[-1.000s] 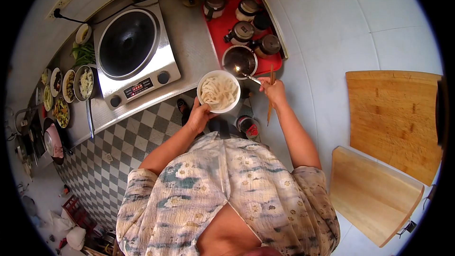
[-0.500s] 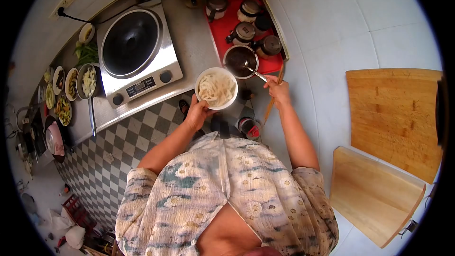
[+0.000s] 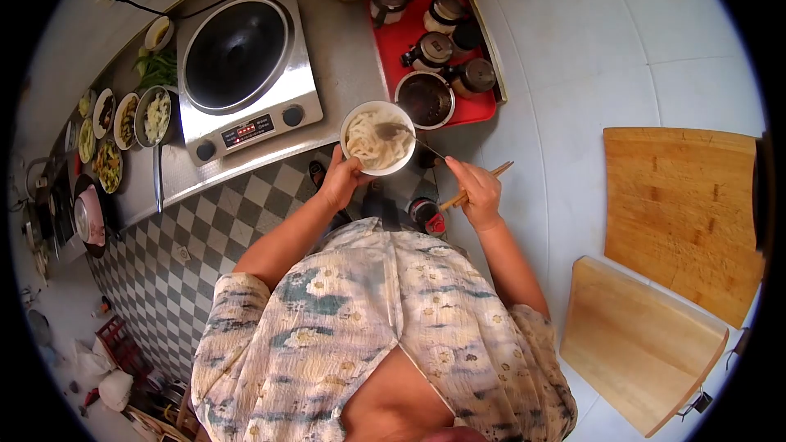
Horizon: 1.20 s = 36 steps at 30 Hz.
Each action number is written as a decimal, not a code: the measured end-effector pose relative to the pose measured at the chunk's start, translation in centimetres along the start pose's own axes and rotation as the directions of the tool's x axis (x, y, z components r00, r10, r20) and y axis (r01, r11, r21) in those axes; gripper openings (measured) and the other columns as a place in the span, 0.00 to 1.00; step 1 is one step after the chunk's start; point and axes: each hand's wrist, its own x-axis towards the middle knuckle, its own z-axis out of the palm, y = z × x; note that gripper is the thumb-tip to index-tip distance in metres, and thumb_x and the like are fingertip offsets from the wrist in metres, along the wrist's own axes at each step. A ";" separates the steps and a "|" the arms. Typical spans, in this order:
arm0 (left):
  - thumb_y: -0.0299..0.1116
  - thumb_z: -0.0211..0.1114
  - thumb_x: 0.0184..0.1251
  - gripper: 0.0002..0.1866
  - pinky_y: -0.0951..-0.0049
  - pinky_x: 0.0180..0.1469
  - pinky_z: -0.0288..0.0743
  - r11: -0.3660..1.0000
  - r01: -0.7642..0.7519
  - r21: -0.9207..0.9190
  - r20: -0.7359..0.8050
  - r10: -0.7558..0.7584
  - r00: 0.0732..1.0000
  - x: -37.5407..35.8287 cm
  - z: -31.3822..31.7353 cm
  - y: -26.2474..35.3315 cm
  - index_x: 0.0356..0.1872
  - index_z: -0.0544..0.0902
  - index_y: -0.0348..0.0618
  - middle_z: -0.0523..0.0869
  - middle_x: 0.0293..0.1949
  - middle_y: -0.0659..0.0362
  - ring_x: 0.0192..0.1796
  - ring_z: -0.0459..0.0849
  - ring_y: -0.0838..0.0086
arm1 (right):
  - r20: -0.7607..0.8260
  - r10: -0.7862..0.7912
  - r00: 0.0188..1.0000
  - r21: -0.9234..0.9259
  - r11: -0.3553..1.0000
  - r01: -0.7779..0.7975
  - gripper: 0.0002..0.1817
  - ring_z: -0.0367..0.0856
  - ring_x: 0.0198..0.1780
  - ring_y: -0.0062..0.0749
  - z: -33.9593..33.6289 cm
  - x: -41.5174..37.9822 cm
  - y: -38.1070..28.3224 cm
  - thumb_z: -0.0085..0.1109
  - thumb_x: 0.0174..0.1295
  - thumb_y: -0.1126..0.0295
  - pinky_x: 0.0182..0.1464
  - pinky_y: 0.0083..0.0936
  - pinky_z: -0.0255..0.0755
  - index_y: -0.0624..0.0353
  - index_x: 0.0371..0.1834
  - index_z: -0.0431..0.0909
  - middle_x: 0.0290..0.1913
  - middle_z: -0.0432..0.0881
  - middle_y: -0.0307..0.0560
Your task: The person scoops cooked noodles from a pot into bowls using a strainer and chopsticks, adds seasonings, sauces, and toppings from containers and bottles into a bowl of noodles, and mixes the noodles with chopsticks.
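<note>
My left hand (image 3: 340, 180) is closed on the rim of a white bowl (image 3: 378, 170), held up near the counter's front edge. Pale, wide noodles (image 3: 368, 143) fill it. A metal spoon (image 3: 395, 130) has its dark-looking head over the noodles; its handle runs to my right hand (image 3: 477, 190), whose fingers are closed on it. Wooden chopsticks (image 3: 499, 169) are also tucked in that hand, pointing sideways. Just beyond the bowl, a metal pot of dark sauce (image 3: 425, 100) sits on the red tray (image 3: 395, 41).
An induction cooker (image 3: 286, 74) with a black wok (image 3: 236, 53) stands at left. Beside it are a handled pan of chopped food (image 3: 155, 117) and several dishes. Lidded jars (image 3: 431, 49) crowd the tray. Two wooden boards (image 3: 679, 213) are at right. A red-capped jar (image 3: 426, 214) stands below.
The spoon has come out of the sauce pot and moved left over the noodle bowl. My right hand has turned, swinging the chopsticks. The cooker's display now glows red.
</note>
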 end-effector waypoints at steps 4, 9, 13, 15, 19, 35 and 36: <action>0.20 0.47 0.52 0.40 0.57 0.58 0.76 1.000 -0.015 0.023 -0.008 0.015 1.000 -0.2 0.2 0.4 0.70 0.52 0.53 0.69 0.64 0.55 0.61 0.75 0.61 | 0.022 0.137 0.990 0.114 0.984 -0.139 0.15 0.78 0.27 0.28 -0.3 -0.2 0.0 0.55 0.60 0.79 0.28 0.24 0.71 0.59 0.50 0.81 0.31 0.82 0.48; 0.19 0.46 0.54 0.37 0.57 0.55 0.78 0.999 -0.050 -0.014 0.021 0.050 0.999 0.0 0.1 0.6 0.69 0.52 0.50 0.69 0.61 0.52 0.59 0.76 0.59 | 0.533 0.676 0.509 0.498 0.236 -0.834 0.12 0.66 0.20 0.14 0.5 -0.1 2.3 0.55 0.65 0.74 0.22 0.15 0.59 0.60 0.49 0.82 0.30 0.82 0.42; 0.20 0.46 0.55 0.34 0.56 0.53 0.79 0.997 -0.075 0.008 0.052 0.075 0.996 0.2 -0.3 0.1 0.67 0.53 0.48 0.70 0.58 0.51 0.57 0.77 0.58 | 0.473 0.763 0.441 0.569 0.119 -0.814 0.13 0.58 0.18 0.11 0.9 -0.2 5.1 0.54 0.67 0.70 0.20 0.14 0.51 0.63 0.51 0.79 0.28 0.81 0.40; 0.20 0.46 0.55 0.33 0.56 0.53 0.79 0.998 -0.053 0.015 0.035 0.053 0.998 0.0 -0.2 0.0 0.66 0.54 0.48 0.71 0.58 0.52 0.57 0.77 0.58 | 0.347 0.819 0.457 0.496 0.254 -0.830 0.12 0.65 0.20 0.13 1.5 0.3 6.4 0.54 0.67 0.70 0.23 0.15 0.58 0.61 0.48 0.81 0.27 0.82 0.38; 0.20 0.47 0.52 0.39 0.55 0.58 0.75 0.999 0.006 0.054 0.021 -0.007 1.000 0.0 -0.2 -0.3 0.70 0.52 0.52 0.68 0.64 0.54 0.62 0.75 0.60 | 0.005 0.768 0.640 0.159 0.632 -0.759 0.12 0.83 0.32 0.31 4.9 0.7 8.5 0.54 0.62 0.73 0.38 0.27 0.74 0.56 0.46 0.83 0.29 0.85 0.44; 0.21 0.47 0.54 0.34 0.58 0.54 0.78 1.000 0.000 0.026 0.018 -0.001 1.000 0.0 0.3 -0.6 0.66 0.54 0.49 0.70 0.60 0.52 0.58 0.77 0.60 | 0.481 0.784 0.393 0.376 0.220 -0.900 0.09 0.71 0.18 0.19 5.9 0.4 11.3 0.56 0.63 0.72 0.20 0.19 0.61 0.60 0.42 0.84 0.21 0.80 0.40; 0.21 0.47 0.53 0.36 0.57 0.56 0.77 0.999 0.012 0.033 0.017 -0.013 1.000 0.0 0.3 -0.5 0.68 0.53 0.50 0.70 0.62 0.53 0.60 0.76 0.60 | 0.562 0.768 0.307 0.397 0.075 -0.915 0.09 0.68 0.16 0.17 5.4 0.8 11.2 0.56 0.63 0.73 0.17 0.17 0.57 0.61 0.42 0.83 0.21 0.79 0.39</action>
